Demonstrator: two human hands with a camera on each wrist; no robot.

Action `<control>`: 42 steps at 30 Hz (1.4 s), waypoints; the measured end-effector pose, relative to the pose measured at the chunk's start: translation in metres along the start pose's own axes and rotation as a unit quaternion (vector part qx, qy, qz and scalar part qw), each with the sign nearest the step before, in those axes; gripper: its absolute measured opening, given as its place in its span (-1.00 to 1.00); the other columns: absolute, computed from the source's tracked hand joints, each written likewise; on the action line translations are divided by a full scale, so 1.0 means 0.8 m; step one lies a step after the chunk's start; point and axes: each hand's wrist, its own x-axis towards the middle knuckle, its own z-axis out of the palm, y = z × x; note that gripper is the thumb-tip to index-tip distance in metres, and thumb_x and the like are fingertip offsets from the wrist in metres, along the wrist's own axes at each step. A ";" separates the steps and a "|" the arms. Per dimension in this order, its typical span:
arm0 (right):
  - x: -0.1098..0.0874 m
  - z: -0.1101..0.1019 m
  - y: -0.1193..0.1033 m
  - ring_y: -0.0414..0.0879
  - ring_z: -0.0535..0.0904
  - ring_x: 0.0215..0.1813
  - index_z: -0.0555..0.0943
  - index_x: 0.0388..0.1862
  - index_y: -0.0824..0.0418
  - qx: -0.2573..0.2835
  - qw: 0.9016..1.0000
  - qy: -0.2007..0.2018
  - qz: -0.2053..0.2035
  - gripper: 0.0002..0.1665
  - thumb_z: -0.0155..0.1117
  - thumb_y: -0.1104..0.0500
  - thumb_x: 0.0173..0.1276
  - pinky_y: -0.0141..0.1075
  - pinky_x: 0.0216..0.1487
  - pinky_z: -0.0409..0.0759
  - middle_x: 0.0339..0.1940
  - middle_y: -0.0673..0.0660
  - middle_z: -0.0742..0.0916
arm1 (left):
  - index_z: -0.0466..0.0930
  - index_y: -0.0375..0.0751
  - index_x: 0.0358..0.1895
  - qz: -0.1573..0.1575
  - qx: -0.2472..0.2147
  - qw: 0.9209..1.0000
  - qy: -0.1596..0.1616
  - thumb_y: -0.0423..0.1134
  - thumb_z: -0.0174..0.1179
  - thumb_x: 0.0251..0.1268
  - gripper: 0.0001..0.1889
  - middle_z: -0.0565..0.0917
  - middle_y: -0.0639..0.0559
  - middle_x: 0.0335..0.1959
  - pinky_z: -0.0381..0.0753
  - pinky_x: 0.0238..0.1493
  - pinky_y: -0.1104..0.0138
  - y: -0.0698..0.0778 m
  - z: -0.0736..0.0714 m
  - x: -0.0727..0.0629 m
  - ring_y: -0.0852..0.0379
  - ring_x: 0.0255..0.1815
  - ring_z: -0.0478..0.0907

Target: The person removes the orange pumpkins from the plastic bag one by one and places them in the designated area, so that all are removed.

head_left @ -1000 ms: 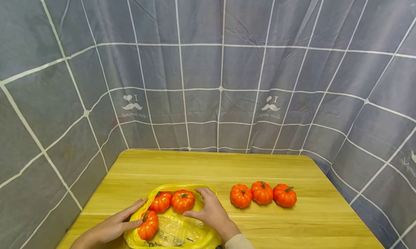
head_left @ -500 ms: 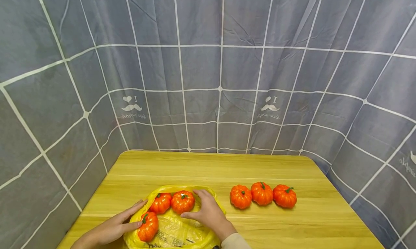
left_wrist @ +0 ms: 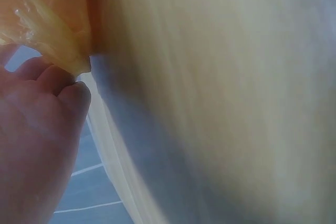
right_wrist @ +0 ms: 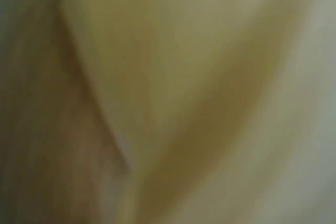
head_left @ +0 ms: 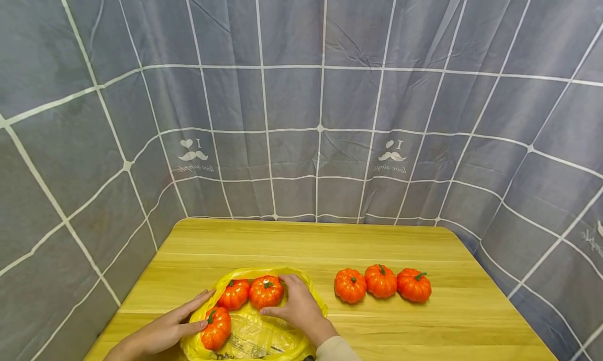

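Observation:
In the head view, a yellow plastic bag (head_left: 249,332) lies spread open at the table's front left. Three small orange pumpkins with green stems sit inside: a front left pumpkin (head_left: 216,329), a back left pumpkin (head_left: 234,295) and a back right pumpkin (head_left: 266,292). My left hand (head_left: 165,329) holds the bag's left rim, thumb over it against the front left pumpkin; the left wrist view shows its fingers (left_wrist: 52,80) at the film. Over the bag's right part, my right hand (head_left: 301,311) has thumb and fingers spread, fingertips beside the back right pumpkin. The right wrist view is blurred.
Right of the bag, three more pumpkins stand in a row on the wooden table (head_left: 301,240): a left one (head_left: 350,286), a middle one (head_left: 380,281) and a right one (head_left: 414,285). A grey curtain (head_left: 292,99) with white lines surrounds the table.
My right hand has shifted slightly left, its fingertips now closer to the back right pumpkin. The left hand, the bag and the pumpkins have hardly moved.

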 end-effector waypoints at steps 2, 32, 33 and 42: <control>0.001 0.002 0.000 0.19 0.49 0.30 0.47 0.38 0.31 0.004 1.000 -0.001 0.002 0.14 0.67 -0.26 -0.07 0.05 0.28 0.48 0.28 0.25 0.56 | -0.05 -0.32 0.61 -0.006 -0.003 1.000 -0.003 -0.09 0.02 0.61 -0.29 -0.12 -0.51 0.56 0.08 0.38 -0.22 0.001 0.000 0.000 -0.52 0.51 -0.25; 0.005 0.008 -0.001 0.08 0.57 0.16 0.49 0.37 0.35 0.046 0.999 0.007 0.009 0.09 0.69 -0.19 -0.02 -0.01 0.16 0.59 0.15 0.15 0.60 | 0.02 -0.34 0.60 0.019 0.005 1.000 -0.003 -0.12 0.02 0.61 -0.32 -0.07 -0.53 0.54 0.17 0.21 0.55 0.000 -0.004 0.001 -0.55 0.49 -0.19; 0.005 0.007 -0.001 0.08 0.57 0.16 0.49 0.38 0.34 0.048 0.999 0.005 0.011 0.09 0.68 -0.19 -0.02 -0.01 0.16 0.59 0.15 0.15 0.60 | 0.02 -0.34 0.60 0.020 0.004 1.000 -0.002 -0.12 0.02 0.60 -0.32 -0.07 -0.53 0.54 0.16 0.21 0.56 0.000 -0.005 0.001 -0.55 0.49 -0.19; -0.003 -0.002 -0.002 0.04 0.57 0.12 0.52 0.36 0.34 0.052 0.999 -0.011 0.009 0.08 0.70 -0.19 -0.05 -0.03 0.12 0.60 0.08 0.05 0.61 | 0.01 -0.35 0.60 0.010 0.014 1.000 0.000 -0.11 0.02 0.60 -0.31 -0.08 -0.55 0.54 0.19 0.39 0.05 0.003 -0.003 0.000 -0.55 0.49 -0.20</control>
